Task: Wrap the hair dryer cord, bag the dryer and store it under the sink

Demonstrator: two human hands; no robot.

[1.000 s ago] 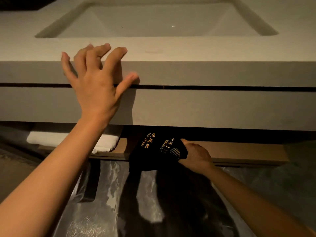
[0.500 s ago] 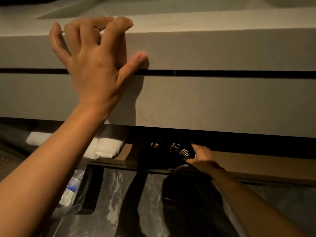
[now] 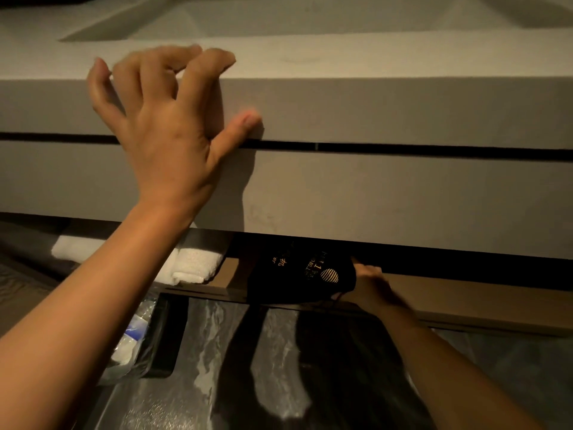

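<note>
A black drawstring bag (image 3: 297, 274) with gold lettering lies on the wooden shelf (image 3: 465, 302) under the grey sink counter (image 3: 403, 113). The dryer inside it is hidden. My right hand (image 3: 370, 285) rests against the bag's right side, its fingers partly hidden under the counter, so its grip is unclear. My left hand (image 3: 161, 125) is spread on the counter's front edge, fingertips hooked over the top, holding nothing. The bag's thin drawstring hangs over the shelf edge beside my right wrist.
Folded white towels (image 3: 189, 265) lie on the shelf left of the bag. A bin with a clear liner and wrappers (image 3: 136, 336) stands below left. The sink basin (image 3: 279, 17) is at the top. Glossy marble floor (image 3: 279, 367) lies below.
My right hand has pushed the bag further back onto the shelf under the counter. My view dropped lower, then tipped up slightly. My left hand stays braced on the counter edge.
</note>
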